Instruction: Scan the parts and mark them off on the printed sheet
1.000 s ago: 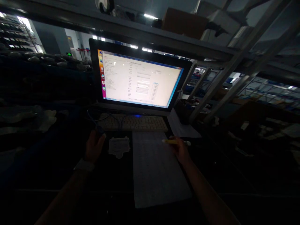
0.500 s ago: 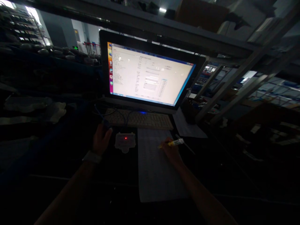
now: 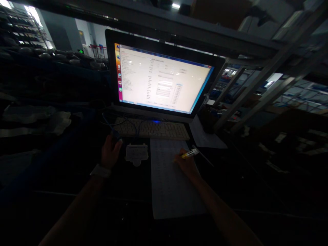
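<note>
My right hand (image 3: pixel 186 164) is closed around a yellow and white marker pen (image 3: pixel 189 154), its tip end down at a printed sheet of paper (image 3: pixel 169 191). To the left, my left hand (image 3: pixel 110 152) grips the end of a blue cable (image 3: pixel 115 133), though the dimness hides most of its fingers. Between the hands lies a small pale translucent box (image 3: pixel 137 153) with a rounded tab at its front. It is beside the sheet, and neither hand touches it.
Behind the paper are a light keyboard (image 3: pixel 164 130) and a lit monitor (image 3: pixel 164 82). A thin pale stick (image 3: pixel 205 158) lies right of the pen, near another sheet (image 3: pixel 205 136). Metal rack bars (image 3: pixel 256 85) stand at right; a blue bin (image 3: pixel 79 126) is at left.
The red light on the small box has gone out. The pen's rear end has tipped slightly up and toward the left in my right hand. My left hand stays put.
</note>
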Tool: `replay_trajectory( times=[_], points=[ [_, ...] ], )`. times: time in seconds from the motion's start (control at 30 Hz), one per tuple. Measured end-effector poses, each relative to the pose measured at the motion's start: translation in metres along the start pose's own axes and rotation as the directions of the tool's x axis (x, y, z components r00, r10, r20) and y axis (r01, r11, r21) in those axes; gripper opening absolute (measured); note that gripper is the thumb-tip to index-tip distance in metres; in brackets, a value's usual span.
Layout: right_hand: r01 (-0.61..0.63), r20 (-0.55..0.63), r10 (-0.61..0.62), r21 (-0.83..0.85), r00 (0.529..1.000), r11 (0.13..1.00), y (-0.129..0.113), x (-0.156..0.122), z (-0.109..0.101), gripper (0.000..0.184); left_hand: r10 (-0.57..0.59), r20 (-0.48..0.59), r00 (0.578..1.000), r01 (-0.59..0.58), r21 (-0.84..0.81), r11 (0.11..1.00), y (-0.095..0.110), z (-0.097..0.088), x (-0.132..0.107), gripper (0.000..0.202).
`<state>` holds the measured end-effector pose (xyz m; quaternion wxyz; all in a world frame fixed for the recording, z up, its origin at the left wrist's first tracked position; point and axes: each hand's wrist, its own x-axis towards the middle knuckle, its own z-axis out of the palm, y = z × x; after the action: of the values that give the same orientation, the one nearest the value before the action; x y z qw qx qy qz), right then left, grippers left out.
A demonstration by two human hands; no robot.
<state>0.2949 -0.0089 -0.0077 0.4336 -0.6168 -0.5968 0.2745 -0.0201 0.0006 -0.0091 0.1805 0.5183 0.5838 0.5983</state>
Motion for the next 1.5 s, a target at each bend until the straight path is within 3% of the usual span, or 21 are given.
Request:
replay_trajectory(
  times=[0.2, 0.3, 0.43, 0.5, 0.6, 0.7, 0.77, 0.87, 0.93, 1.07, 1.13, 1.17, 1.23, 1.3, 1.37, 1.5],
  points=[
    [-0.02, -0.063, 0.025, 0.082, 0.998, 0.996, 0.005, 0.003, -0.001, 0.026, -0.008, 0.002, 1.0, 0.008, 0.007, 1.0, 0.004, -0.001, 0.0, 0.028],
    [-0.016, -0.129, 0.04, 0.184, 0.991, 0.983, 0.003, 0.005, -0.004, 0.032, -0.036, -0.05, 0.998, 0.04, 0.08, 0.996, 0.002, -0.002, 0.001, 0.028],
    [-0.033, -0.072, 0.052, 0.253, 0.996, 0.967, -0.003, 0.004, -0.006, 0.051, -0.064, -0.147, 0.987, 0.077, 0.082, 0.994, 0.002, -0.001, 0.002, 0.034],
    [-0.002, -0.024, 0.007, 0.231, 1.0, 0.973, -0.006, 0.001, -0.007, 0.055, -0.09, -0.142, 0.986, 0.097, 0.04, 0.994, 0.004, 0.0, 0.003, 0.038],
    [0.162, 0.033, -0.167, 0.111, 0.985, 0.981, -0.013, -0.002, -0.007, 0.045, -0.133, -0.139, 0.981, 0.133, -0.007, 0.991, 0.008, 0.0, 0.003, 0.044],
    [0.413, 0.154, -0.408, 0.0, 0.9, 0.911, -0.032, -0.006, 0.002, 0.034, -0.154, -0.145, 0.977, 0.151, -0.03, 0.988, 0.01, -0.001, 0.002, 0.049],
    [0.566, 0.286, -0.539, -0.012, 0.792, 0.824, -0.049, -0.009, 0.015, 0.032, -0.151, -0.145, 0.978, 0.149, -0.029, 0.988, 0.008, -0.002, 0.002, 0.052],
    [0.703, 0.425, -0.64, 0.011, 0.64, 0.711, -0.071, -0.01, 0.044, 0.039, -0.113, -0.181, 0.977, 0.111, -0.021, 0.994, 0.003, -0.003, 0.003, 0.054],
    [0.737, 0.44, -0.656, -0.021, 0.613, 0.675, -0.08, -0.008, 0.062, 0.043, -0.094, -0.19, 0.977, 0.093, -0.015, 0.996, 0.001, -0.003, 0.004, 0.056],
    [0.765, 0.407, -0.672, -0.115, 0.618, 0.634, -0.078, -0.007, 0.078, 0.041, -0.051, -0.146, 0.988, 0.056, 0.03, 0.998, 0.01, -0.007, -0.004, 0.068],
    [0.795, 0.351, -0.729, -0.084, 0.588, 0.6, -0.07, -0.01, 0.076, 0.039, 0.022, -0.068, 0.997, -0.017, 0.073, 0.997, 0.02, -0.01, -0.018, 0.074],
    [0.816, 0.314, -0.766, -0.052, 0.561, 0.576, -0.066, -0.011, 0.073, 0.038, 0.082, 0.023, 0.996, -0.084, 0.091, 0.992, 0.025, -0.012, -0.027, 0.075],
    [0.834, 0.273, -0.795, -0.051, 0.541, 0.55, -0.057, -0.012, 0.067, 0.042, 0.205, 0.292, 0.934, -0.25, 0.126, 0.96, 0.032, -0.014, -0.043, 0.097],
    [0.873, 0.211, -0.848, -0.071, 0.486, 0.483, -0.053, -0.01, 0.063, 0.046, 0.223, 0.459, 0.86, -0.331, 0.169, 0.928, 0.035, -0.016, -0.055, 0.107],
    [0.903, 0.192, -0.883, -0.052, 0.428, 0.426, -0.056, -0.01, 0.061, 0.048, 0.214, 0.505, 0.836, -0.361, 0.212, 0.908, 0.035, -0.02, -0.061, 0.103],
    [0.936, 0.219, -0.915, 0.021, 0.34, 0.353, -0.079, -0.021, 0.061, 0.052, 0.278, 0.466, 0.84, -0.438, 0.279, 0.854, 0.037, -0.041, -0.065, 0.101]
  ],
)
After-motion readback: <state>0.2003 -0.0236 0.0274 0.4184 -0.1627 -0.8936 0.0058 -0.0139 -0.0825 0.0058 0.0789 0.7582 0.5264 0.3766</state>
